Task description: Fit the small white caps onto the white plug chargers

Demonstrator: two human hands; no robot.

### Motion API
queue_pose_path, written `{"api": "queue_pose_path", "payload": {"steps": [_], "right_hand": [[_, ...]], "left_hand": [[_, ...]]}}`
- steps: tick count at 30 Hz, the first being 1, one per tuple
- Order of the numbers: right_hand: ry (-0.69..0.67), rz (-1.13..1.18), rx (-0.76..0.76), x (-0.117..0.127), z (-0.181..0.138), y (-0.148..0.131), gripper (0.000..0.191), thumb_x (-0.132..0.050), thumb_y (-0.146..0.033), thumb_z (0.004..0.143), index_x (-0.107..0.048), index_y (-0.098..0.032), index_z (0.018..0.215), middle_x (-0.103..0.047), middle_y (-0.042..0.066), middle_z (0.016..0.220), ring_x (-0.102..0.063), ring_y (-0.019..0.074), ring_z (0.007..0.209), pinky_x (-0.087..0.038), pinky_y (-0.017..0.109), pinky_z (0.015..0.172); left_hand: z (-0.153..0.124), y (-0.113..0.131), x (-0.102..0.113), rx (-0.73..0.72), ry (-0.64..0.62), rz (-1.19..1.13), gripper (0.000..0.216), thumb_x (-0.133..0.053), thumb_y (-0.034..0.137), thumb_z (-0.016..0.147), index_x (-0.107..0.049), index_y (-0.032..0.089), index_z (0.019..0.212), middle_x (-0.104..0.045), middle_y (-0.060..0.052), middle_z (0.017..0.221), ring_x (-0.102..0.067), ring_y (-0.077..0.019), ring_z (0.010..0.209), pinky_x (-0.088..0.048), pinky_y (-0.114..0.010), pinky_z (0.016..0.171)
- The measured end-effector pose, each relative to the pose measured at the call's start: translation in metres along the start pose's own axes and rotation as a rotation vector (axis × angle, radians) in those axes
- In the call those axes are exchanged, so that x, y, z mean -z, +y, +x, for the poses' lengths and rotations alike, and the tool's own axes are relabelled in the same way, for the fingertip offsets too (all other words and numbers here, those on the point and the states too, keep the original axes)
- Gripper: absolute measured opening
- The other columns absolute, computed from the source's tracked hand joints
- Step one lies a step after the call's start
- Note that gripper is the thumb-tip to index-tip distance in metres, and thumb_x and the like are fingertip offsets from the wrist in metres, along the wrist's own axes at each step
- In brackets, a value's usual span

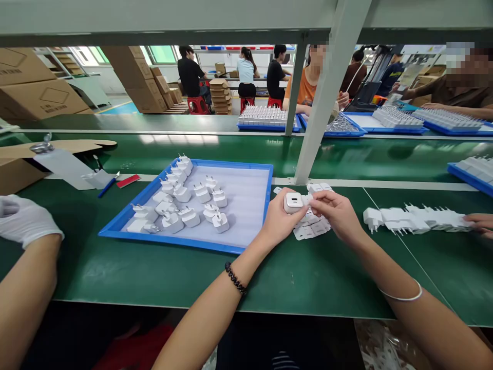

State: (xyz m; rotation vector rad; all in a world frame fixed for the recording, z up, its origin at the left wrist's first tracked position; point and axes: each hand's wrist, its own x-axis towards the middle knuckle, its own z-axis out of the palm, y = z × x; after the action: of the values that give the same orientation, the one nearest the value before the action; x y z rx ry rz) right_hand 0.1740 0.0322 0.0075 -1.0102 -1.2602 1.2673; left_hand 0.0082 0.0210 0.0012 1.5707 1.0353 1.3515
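My left hand (278, 218) is closed round a white charger plug (293, 202), held above the green table with its port face up. My right hand (334, 211) pinches at the right side of the same plug, fingers together. Under both hands lies a white sheet of small labels (313, 227). To the left sits a blue tray (185, 237) with a pale liner, holding several white charger plugs (181, 205).
A row of white plugs (416, 218) lies to the right, touched by another person's fingers (481, 223). A co-worker's white-gloved hand (23, 218) rests at the far left. A grey post (323, 103) rises behind. Blue trays and seated workers line the far bench.
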Motion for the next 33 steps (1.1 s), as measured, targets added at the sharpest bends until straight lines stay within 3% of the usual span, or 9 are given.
{"api": "queue_pose_path", "payload": {"steps": [5,10,13,17,20,22,25,33], "right_hand": [[-0.033,0.239,-0.130,0.002,-0.005,-0.012,0.024,-0.083,-0.037,0.070,-0.065,-0.021,0.074,-0.057,-0.002,0.070,-0.050,0.0105,0.061,-0.044,0.026,0.059],[-0.100,0.275,-0.083,0.006,-0.010,-0.023,0.024,-0.084,-0.039,0.069,-0.068,-0.022,0.072,-0.054,-0.002,0.067,-0.045,0.0097,0.057,-0.039,0.025,0.054],[-0.125,0.278,-0.071,0.006,-0.012,-0.024,0.021,-0.084,-0.038,0.070,-0.070,-0.023,0.074,-0.057,-0.002,0.067,-0.045,0.0096,0.055,-0.040,0.026,0.054],[-0.129,0.282,-0.069,0.003,-0.014,-0.024,0.015,-0.081,-0.034,0.076,-0.073,-0.025,0.084,-0.061,-0.002,0.068,-0.049,0.0092,0.056,-0.044,0.024,0.055],[-0.104,0.293,-0.051,0.002,-0.014,-0.025,0.014,-0.082,-0.031,0.075,-0.075,-0.024,0.085,-0.062,-0.003,0.066,-0.052,0.0075,0.056,-0.044,0.020,0.054],[-0.084,0.294,-0.038,0.003,-0.014,-0.026,0.014,-0.083,-0.030,0.074,-0.076,-0.024,0.084,-0.062,-0.003,0.063,-0.052,0.0063,0.054,-0.043,0.018,0.052],[-0.088,0.274,-0.039,0.006,-0.014,-0.028,0.013,-0.084,-0.029,0.073,-0.078,-0.022,0.082,-0.061,-0.002,0.055,-0.051,0.0055,0.049,-0.041,0.017,0.048],[-0.069,0.191,0.027,0.010,-0.015,-0.032,0.012,-0.085,-0.024,0.072,-0.082,-0.023,0.083,-0.067,0.001,0.056,-0.054,0.0089,0.047,-0.041,0.020,0.043]], "left_hand": [[0.000,0.010,0.005,0.031,-0.135,-0.182,0.048,-0.068,0.042,0.084,-0.046,0.023,0.122,-0.056,-0.003,0.107,-0.056,-0.0154,0.095,-0.046,-0.024,0.083],[0.004,0.015,0.009,0.210,-0.302,-0.431,0.048,-0.065,0.059,0.083,-0.049,0.019,0.106,-0.057,0.000,0.084,-0.056,-0.0122,0.070,-0.043,-0.024,0.063],[0.006,0.014,0.010,0.304,-0.428,-0.565,0.049,-0.060,0.061,0.085,-0.055,0.016,0.103,-0.062,-0.002,0.081,-0.059,-0.0127,0.064,-0.042,-0.026,0.061],[0.007,0.009,0.009,0.341,-0.477,-0.647,0.055,-0.060,0.061,0.086,-0.053,0.015,0.117,-0.065,-0.006,0.089,-0.056,-0.0108,0.057,-0.038,-0.025,0.054],[0.003,0.009,0.007,0.347,-0.483,-0.646,0.062,-0.068,0.060,0.081,-0.044,0.020,0.122,-0.061,-0.002,0.088,-0.051,-0.0082,0.056,-0.033,-0.022,0.051],[0.001,0.011,0.007,0.329,-0.450,-0.610,0.060,-0.079,0.048,0.075,-0.042,0.022,0.115,-0.057,0.002,0.086,-0.051,-0.0070,0.062,-0.036,-0.020,0.056],[0.001,0.017,0.008,0.262,-0.447,-0.553,0.044,-0.080,0.035,0.078,-0.045,0.020,0.102,-0.055,0.003,0.086,-0.052,-0.0073,0.071,-0.041,-0.020,0.065],[0.004,0.026,0.013,0.167,-0.477,-0.414,0.037,-0.073,0.040,0.083,-0.057,0.019,0.109,-0.058,-0.003,0.097,-0.054,-0.0153,0.086,-0.044,-0.024,0.075]]}}
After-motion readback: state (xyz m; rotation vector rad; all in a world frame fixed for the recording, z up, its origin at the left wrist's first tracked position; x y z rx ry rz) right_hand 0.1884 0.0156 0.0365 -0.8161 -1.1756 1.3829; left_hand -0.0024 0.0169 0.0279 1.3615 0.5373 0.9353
